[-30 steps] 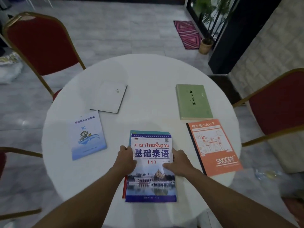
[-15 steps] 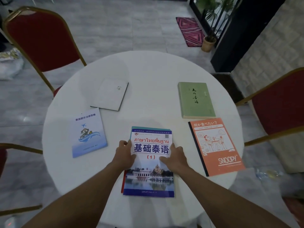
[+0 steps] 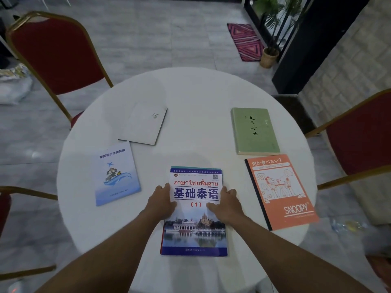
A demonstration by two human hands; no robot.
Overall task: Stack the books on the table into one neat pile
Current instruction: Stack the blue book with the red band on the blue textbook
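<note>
Dim, bluish indoor light; soft blur throughout; wide-angle bending at edges; source perhaps overhead.

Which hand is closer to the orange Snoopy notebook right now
The right hand. It rests on the right edge of the pile's top book, just left of the orange Snoopy notebook. The left hand sits on the pile's far side.

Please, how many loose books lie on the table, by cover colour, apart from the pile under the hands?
White book: 1
Green book: 1
Orange book: 1
Pale blue book: 1
Total: 4 loose books
</note>
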